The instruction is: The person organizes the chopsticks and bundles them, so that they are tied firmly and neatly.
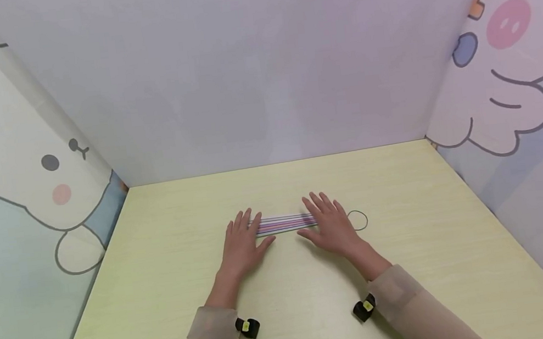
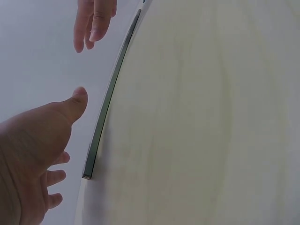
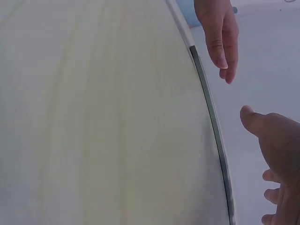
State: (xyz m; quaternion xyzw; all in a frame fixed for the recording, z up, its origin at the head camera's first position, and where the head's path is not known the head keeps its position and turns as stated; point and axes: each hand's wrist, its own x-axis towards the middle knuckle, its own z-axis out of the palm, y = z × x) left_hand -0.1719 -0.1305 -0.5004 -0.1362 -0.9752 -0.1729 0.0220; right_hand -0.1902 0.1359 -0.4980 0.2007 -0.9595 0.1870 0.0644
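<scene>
Bearing coloured strips [image 1: 284, 224], the table [image 1: 294, 294] underlies left hand [image 1: 242, 244] and right hand [image 1: 333, 228].

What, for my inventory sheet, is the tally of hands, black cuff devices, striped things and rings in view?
Hands (left hand, right hand): 2
Black cuff devices: 2
Striped thing (stripes too fine to count): 1
Dark ring: 1
Total: 6

1 left hand [image 2: 35, 140], at lower left, thumb extended, 3 fingertips showing below; 1 right hand [image 2: 95, 18], cut by the top edge, fingers pointing down. 1 long, thin, dark-green strip [image 2: 105, 110], slanting along the left border of 1 pale, grained tabletop [image 2: 187, 112].
</scene>
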